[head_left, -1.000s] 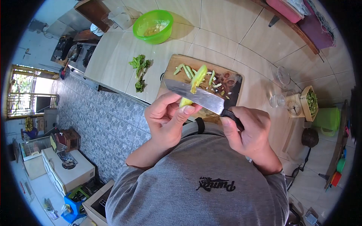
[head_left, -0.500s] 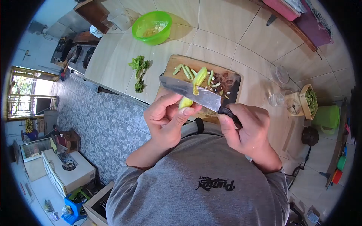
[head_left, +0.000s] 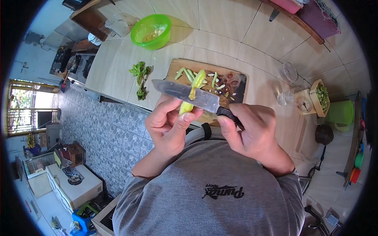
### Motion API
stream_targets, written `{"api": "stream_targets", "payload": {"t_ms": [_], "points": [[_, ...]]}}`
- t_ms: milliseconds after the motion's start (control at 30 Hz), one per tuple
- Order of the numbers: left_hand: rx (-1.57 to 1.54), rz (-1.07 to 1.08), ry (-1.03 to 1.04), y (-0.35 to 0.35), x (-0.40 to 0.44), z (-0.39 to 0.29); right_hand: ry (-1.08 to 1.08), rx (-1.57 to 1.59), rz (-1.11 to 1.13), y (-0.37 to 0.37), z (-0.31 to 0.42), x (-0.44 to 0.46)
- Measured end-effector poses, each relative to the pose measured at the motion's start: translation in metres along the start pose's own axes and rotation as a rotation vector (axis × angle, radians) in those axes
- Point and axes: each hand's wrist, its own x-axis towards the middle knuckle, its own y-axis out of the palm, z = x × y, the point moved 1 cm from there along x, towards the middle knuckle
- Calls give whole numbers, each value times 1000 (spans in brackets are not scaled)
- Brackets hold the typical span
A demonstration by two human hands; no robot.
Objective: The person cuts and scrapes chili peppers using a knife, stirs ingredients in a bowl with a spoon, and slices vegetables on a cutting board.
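My left hand [head_left: 168,131] is closed around a long yellow-green vegetable [head_left: 186,108], pinched between thumb and fingers. Its exact kind I cannot make out. My right hand [head_left: 252,128] grips the black handle of a broad kitchen knife [head_left: 204,99]. The blade lies across the vegetable, its tip pointing left past my left fingers, and hides part of it. A yellowish bit clings to the blade. Under and beyond my hands is a wooden cutting board [head_left: 179,65] with several pale green strips [head_left: 190,74] and small whitish bits on it.
A bunch of leafy greens [head_left: 140,78] lies left of the board. Behind it stands a green bowl [head_left: 151,33] with pale pieces inside. At the right are a kitchen scale [head_left: 304,103] carrying chopped greens [head_left: 322,96] and a clear glass [head_left: 285,98].
The whole view has shifted slightly, so the counter items appear further left. Both hands keep their holds, and the knife still lies across the vegetable with its tip a little further left.
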Motion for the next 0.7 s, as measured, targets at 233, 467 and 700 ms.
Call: {"api": "stream_targets", "payload": {"t_ms": [233, 467, 700], "points": [[-13, -13, -65, 7, 2, 7, -10, -71, -52, -1, -5, -3], [-3, -37, -120, 7, 1, 14, 12, -203, -110, 2, -16, 4], [-36, -122, -193, 4, 8, 19, 67, -128, -74, -2, -25, -2]]}}
